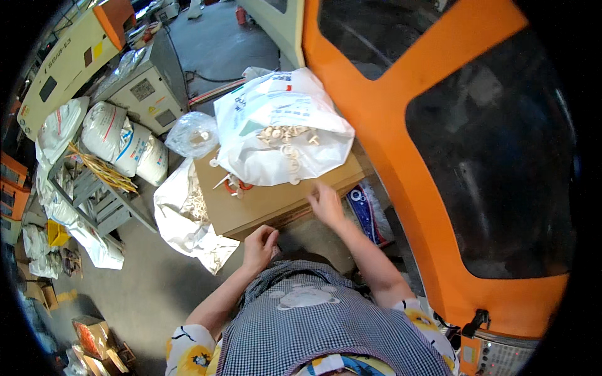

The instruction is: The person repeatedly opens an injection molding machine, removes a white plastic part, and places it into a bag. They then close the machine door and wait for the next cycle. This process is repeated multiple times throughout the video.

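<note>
My left hand [258,247] is curled closed beside the near left corner of a cardboard-topped work surface [269,203], low in front of my checked apron. What it holds, if anything, is hidden. Over the surface's near right edge, my right hand [326,203] has its fingers bent inward; nothing can be made out in them. Beyond it lies a white plastic sack [269,153], open toward me, with several small cream plastic parts [285,133] at its mouth. To its left rests a cutting tool with red-orange handles [238,184], next to small pale pieces.
A tall orange machine door [407,163] with dark windows closes off the right. Left of the work surface stand a white sack of thin cream scraps [182,207] and a clear plastic bag [191,135]. Farther left are full sacks [125,141] and a grey metal frame [103,200].
</note>
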The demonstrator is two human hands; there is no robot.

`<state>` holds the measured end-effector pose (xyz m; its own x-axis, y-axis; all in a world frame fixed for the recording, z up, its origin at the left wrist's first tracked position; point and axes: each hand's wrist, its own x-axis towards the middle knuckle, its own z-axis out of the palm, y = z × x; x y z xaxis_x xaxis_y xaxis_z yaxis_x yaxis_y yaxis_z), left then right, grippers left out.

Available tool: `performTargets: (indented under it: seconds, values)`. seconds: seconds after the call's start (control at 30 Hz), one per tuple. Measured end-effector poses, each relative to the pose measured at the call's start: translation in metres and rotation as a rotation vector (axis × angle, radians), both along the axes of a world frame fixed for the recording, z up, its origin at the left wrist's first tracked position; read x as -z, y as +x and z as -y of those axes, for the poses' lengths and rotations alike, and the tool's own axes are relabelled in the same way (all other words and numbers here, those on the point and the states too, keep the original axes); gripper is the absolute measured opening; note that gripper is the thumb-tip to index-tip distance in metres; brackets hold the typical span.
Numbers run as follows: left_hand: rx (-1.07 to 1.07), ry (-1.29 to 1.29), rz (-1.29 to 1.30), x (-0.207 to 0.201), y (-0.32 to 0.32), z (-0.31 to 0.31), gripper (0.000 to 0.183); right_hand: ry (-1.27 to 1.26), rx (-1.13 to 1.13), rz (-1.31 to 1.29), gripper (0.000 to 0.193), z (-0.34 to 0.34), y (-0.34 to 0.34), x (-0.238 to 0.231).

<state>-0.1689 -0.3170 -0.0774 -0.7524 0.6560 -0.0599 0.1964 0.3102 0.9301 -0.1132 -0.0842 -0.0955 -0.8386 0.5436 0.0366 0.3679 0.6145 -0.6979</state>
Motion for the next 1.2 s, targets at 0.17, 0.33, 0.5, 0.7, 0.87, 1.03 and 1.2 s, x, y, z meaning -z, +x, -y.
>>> performTargets:
  seconds: [0.17,0.33,0.5,0.7,0.87,1.03,1.2]
  values:
    - [0.069,-0.159,0.163,0.022,-0.026,0.049,0.013,0.043,0.231,-0.123,0.026,-0.030,-0.127,0.023]
    - [0.047,-0.146,0.248,0.023,-0.062,0.059,0.016,-0.007,0.265,-0.256,0.015,-0.051,-0.146,0.068]
    - [0.060,0.056,0.560,-0.010,-0.092,0.029,0.025,-0.925,0.112,-0.578,0.011,0.000,-0.084,-0.002]
    - [0.114,0.357,0.783,-0.048,-0.107,-0.006,0.030,-1.662,-0.077,-0.638,0.013,0.077,-0.078,-0.045]
    - [0.097,0.224,0.535,-0.096,-0.115,0.015,0.030,-0.773,-0.111,-0.556,0.027,0.062,-0.096,-0.076]
    - [0.122,0.108,0.335,-0.120,-0.117,0.027,0.028,0.213,-0.452,-0.715,0.032,0.041,-0.116,-0.135]
    - [0.086,0.018,0.038,-0.113,-0.120,0.035,0.021,0.132,-0.710,-0.372,0.010,0.018,-0.120,-0.122]
